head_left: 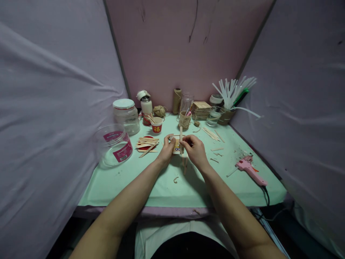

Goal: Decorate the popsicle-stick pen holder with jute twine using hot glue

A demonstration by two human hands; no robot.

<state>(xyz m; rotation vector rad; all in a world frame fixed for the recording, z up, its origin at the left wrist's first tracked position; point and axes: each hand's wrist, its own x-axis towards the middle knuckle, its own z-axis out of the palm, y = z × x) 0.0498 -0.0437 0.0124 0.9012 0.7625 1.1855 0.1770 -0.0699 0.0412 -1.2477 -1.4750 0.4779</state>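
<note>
My left hand [167,151] is closed around the left side of a small printed paper cup [176,145], held just above the green tabletop. Against the cup's right part stands an upright wooden craft stick [181,133], pinched between the thumb and fingers of my right hand [194,148]. The stick's top rises past the cup's rim. Below the hands, more wooden sticks [185,166] lie on the table. A curled scrap [175,180] rests nearer to me. My fingers hide part of the cup.
A pink glue gun [252,171] lies at the right. Loose sticks [147,143] are piled on a red lid at the left, beside a clear tub [114,145] and a lidded jar [126,117]. Behind stand a red cup [156,126], a twine-wrapped cup [184,121] and glue sticks [232,93].
</note>
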